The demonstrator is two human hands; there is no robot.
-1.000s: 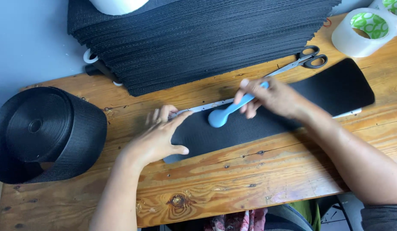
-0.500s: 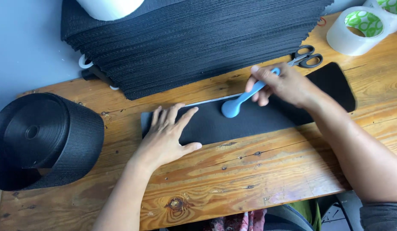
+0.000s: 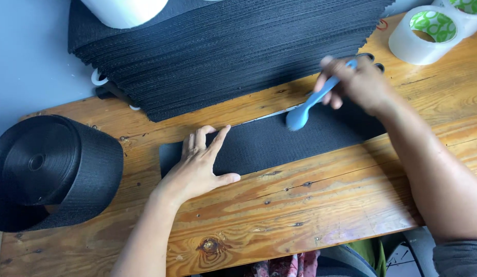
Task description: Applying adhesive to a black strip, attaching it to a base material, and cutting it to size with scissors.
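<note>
Knotty, varnished wooden planks made up the bench [image 3: 320,205], set against a grey wall. No container stood on it; a big roll of black webbing [image 3: 48,172] sat at its left end, a tall stack of cut black webbing pieces [image 3: 223,46] lay at the back, and two rolls of clear tape [image 3: 428,33] stood at the far right corner. A flat strip of black woven webbing [image 3: 264,143] lay along the bench, matte and finely textured, its left end squarely cut. The left hand [image 3: 200,166] lay flat on that left end, fingers spread, gripping nothing. The right hand [image 3: 359,84] was closed around the handle of a blue plastic spoon-shaped tool [image 3: 305,110], whose rounded head touched the strip's far edge. Compared with half a second before, the strip had slid leftwards under the left hand, and the right hand was blurred with motion
</note>
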